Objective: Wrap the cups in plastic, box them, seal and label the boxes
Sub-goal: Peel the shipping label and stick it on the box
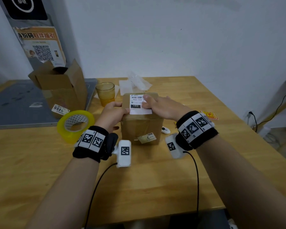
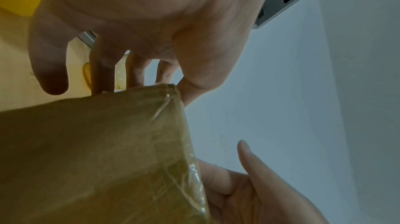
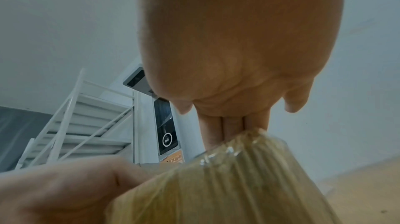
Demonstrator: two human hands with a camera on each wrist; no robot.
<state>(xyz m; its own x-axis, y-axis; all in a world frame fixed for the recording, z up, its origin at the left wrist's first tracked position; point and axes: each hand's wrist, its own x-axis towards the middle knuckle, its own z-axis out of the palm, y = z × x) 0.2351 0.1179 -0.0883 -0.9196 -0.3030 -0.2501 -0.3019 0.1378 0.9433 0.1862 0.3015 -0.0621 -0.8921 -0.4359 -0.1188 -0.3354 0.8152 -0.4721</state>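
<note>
A taped cardboard box stands mid-table with a white shipping label on its top. My left hand grips the box's upper left edge, thumb on top and fingers down the side; the left wrist view shows this hand over the taped box. My right hand lies flat on the label, straight fingers pressing it down. In the right wrist view its fingers meet the box top. An amber glass cup stands unwrapped behind the box, to the left.
An open cardboard box sits back left on a grey mat. A yellow tape roll lies left of my left wrist. Plastic wrap is behind the box. A small white tool and red-yellow stickers lie to the right.
</note>
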